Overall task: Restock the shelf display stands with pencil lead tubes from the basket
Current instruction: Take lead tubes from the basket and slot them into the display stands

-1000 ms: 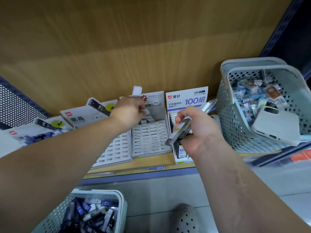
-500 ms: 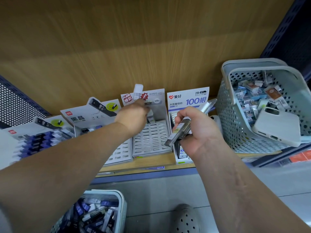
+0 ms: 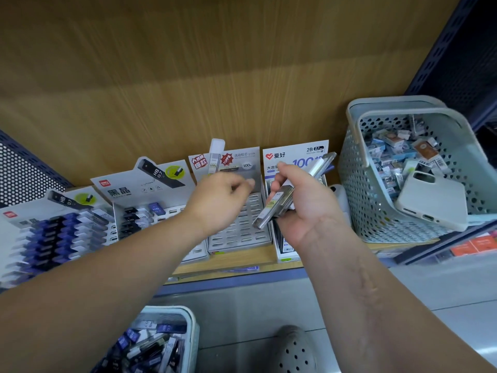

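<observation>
My right hand (image 3: pixel 304 211) grips a bundle of clear pencil lead tubes (image 3: pixel 277 208) that slants up to the right, in front of the white 2B display stand (image 3: pixel 295 157). My left hand (image 3: pixel 223 200) hovers over the grey slotted display stand (image 3: pixel 239 232), close to the bundle. Its fingers are curled, thumb against forefinger, and nothing shows between them; the fingertips are blurred. Most slots of the grey stand look bare. A pale basket (image 3: pixel 185 319) on the floor at the bottom left holds several dark and clear lead tubes.
Two HB 0.7 stands (image 3: pixel 150 184) (image 3: pixel 53 227) with blue and black tubes stand at the left. On the shelf at right a perforated basket (image 3: pixel 376 189) holds small packs and a phone (image 3: pixel 433 203). A shoe (image 3: pixel 295 351) is below.
My left hand has drawn back from the top rows of the grey stand toward the bundle. My right hand has kept its grip and barely moved.
</observation>
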`<state>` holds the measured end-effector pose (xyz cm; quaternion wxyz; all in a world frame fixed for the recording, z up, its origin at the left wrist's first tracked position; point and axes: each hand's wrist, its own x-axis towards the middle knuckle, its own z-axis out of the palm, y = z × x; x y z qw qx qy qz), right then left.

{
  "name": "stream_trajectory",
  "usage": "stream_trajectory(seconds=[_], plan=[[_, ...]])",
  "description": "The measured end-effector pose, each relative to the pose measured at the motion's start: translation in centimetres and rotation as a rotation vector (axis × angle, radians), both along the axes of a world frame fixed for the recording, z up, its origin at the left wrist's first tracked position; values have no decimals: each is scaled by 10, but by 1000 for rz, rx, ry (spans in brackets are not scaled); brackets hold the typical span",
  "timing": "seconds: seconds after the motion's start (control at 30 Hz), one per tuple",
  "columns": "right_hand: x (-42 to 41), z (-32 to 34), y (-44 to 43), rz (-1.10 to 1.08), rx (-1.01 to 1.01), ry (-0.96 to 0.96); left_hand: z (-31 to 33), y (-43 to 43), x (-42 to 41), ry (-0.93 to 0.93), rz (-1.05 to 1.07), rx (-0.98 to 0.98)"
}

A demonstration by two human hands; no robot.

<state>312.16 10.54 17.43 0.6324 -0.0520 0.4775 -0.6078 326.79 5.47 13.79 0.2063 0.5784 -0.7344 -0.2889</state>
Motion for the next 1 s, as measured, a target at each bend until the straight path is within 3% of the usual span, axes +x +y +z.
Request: stream_trajectory(seconds=[0.07,0.1,0.3,0.47,0.73,1.0], plan=[[3,0,-2,-7,-5,8,19,24,-7,465,113,352],[4,0,-3,-6,2,12,25,33,-7,578,104,444],[12,2,-3,-3,-1,34,37,61,2,786,104,565],[18,4,3,8,14,46,39,67,6,789,82,567],[24,2,8,181,58,146,43,60,14,615,-126,530],[28,-3,3,276,89,256,35,54,16,685,40,422]])
